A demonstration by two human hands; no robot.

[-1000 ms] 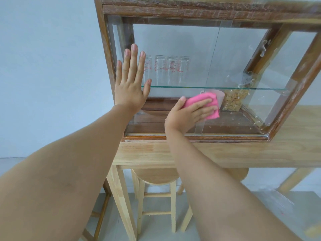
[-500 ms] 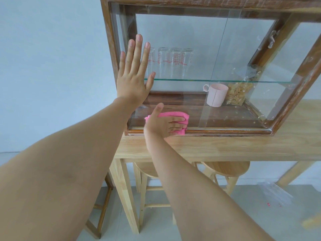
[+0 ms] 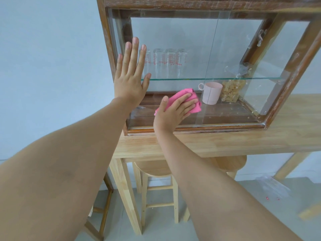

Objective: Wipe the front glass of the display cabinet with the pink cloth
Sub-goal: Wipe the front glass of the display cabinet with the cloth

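Note:
The display cabinet (image 3: 194,128) has a dark wooden frame and stands on a light wooden table (image 3: 225,145). Its front glass (image 3: 173,35) fills the frame. My left hand (image 3: 130,79) lies flat on the glass near the left frame post, fingers spread and pointing up. My right hand (image 3: 173,112) presses the folded pink cloth (image 3: 185,97) against the lower part of the glass, left of centre. The fingers cover much of the cloth.
Inside the cabinet, several clear measuring glasses (image 3: 165,62) stand on a glass shelf (image 3: 217,78); a pink mug (image 3: 212,93) and a bag of pale snacks (image 3: 231,90) sit below. Wooden stools (image 3: 156,171) stand under the table. A clear plastic bag (image 3: 272,186) lies on the floor.
My right hand slid the pink cloth down-left to the bottom frame, then back up and right on the glass. My left hand stayed flat against the glass.

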